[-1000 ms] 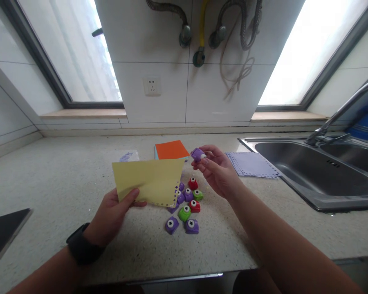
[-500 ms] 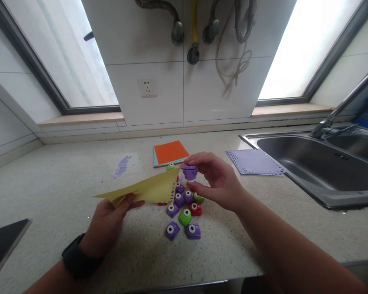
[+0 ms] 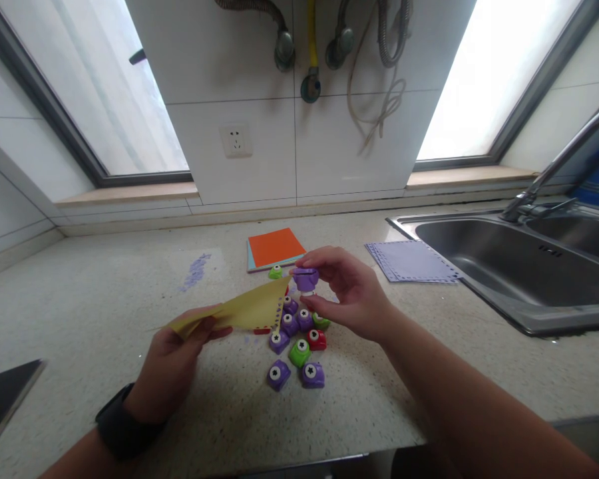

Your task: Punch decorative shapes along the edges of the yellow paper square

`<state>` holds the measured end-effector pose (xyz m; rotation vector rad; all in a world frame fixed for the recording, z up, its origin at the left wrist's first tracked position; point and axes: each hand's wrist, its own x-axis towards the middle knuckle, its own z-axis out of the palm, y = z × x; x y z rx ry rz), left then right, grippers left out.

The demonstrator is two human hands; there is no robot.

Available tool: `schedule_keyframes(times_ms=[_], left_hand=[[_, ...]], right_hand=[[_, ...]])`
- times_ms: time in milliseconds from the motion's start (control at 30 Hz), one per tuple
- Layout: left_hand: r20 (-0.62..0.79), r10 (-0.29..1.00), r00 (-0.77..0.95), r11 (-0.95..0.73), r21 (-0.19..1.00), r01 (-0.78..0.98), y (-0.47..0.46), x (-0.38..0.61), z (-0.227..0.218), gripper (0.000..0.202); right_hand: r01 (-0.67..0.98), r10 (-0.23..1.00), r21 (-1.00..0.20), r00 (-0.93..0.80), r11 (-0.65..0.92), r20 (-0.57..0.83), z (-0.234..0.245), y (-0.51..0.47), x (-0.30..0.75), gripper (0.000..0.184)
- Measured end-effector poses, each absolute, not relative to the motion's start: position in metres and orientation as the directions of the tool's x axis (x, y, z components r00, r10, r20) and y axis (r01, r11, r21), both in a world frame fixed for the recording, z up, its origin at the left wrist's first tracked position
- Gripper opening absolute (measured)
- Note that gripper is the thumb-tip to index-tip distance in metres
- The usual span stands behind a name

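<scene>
My left hand [image 3: 184, 349] grips a yellow sheet of paper [image 3: 244, 307] near its left end, thumb on top. Small punched holes run along the sheet's right edge. Between the thumb and fingers of my right hand [image 3: 352, 289] is a purple craft punch [image 3: 306, 278], held upright at the sheet's far right corner. Whether the paper sits in its slot I cannot tell. Below lie several more punches on the counter: purple [image 3: 278, 374], green [image 3: 300, 352] and red [image 3: 317, 339], with white round tops bearing dark shapes.
Behind is a stack of coloured paper with an orange sheet [image 3: 275, 246] on top. Punched lilac sheets [image 3: 412, 261] lie beside the steel sink [image 3: 484, 266]. Purple paper bits [image 3: 196, 271] are heaped at the left, and a dark flat object [image 3: 7, 399] is at the left edge.
The view has shifted slightly. My left hand and the yellow sheet's left end have tilted a little; my right hand keeps the purple punch at the same corner.
</scene>
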<state>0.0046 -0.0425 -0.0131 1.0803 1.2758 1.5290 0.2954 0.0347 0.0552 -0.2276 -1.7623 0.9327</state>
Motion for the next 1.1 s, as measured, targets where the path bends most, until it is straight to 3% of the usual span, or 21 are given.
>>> schedule_keyframes(times_ms=[667,1100], left_hand=[[0.025,0.947,-0.32,-0.039,0.999,-0.038,-0.0447,0.008,-0.01,0.036],[0.057,0.933,-0.357,-0.062,0.998,-0.002,-0.0445,0.0084,-0.0077,0.033]], right_hand=[[-0.159,0.616,-0.737,-0.449,0.657,0.647,0.0479,0.0378,0.2922,0.04],[-0.136,0.662,-0.788,-0.467,0.601,0.586,0.0469,0.0366,0.293,0.039]])
